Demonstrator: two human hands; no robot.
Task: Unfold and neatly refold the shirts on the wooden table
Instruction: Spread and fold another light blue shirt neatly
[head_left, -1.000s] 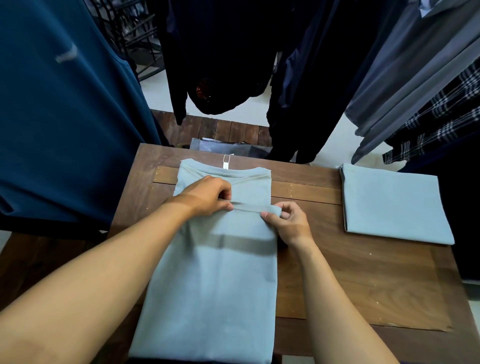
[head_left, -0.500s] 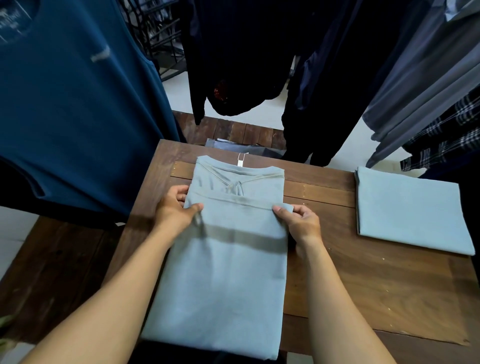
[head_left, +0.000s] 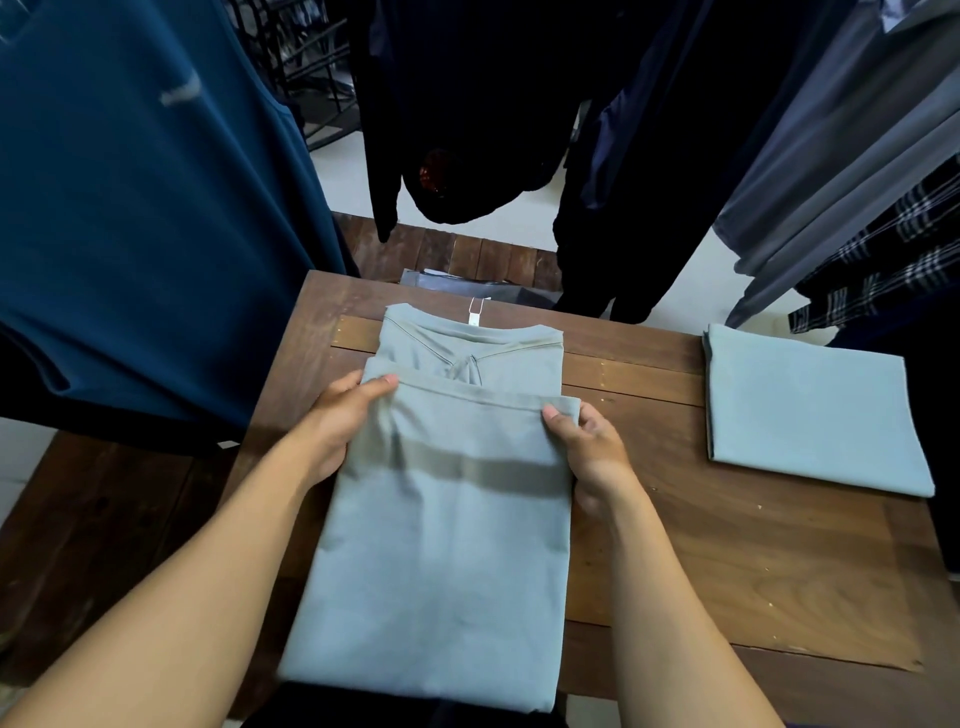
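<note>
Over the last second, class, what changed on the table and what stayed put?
The left hand slid left along the folded-up hem of the shirt, from its middle to its left corner, and pinches it there. The right hand still pinches the right corner. The folded shirt at the right of the wooden table stayed put.

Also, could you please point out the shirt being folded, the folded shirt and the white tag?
shirt being folded (head_left: 441, 561): head view, middle of its front panel.
folded shirt (head_left: 810, 410): head view, centre of its top face.
white tag (head_left: 475, 315): head view, its lower end at the collar.
</note>
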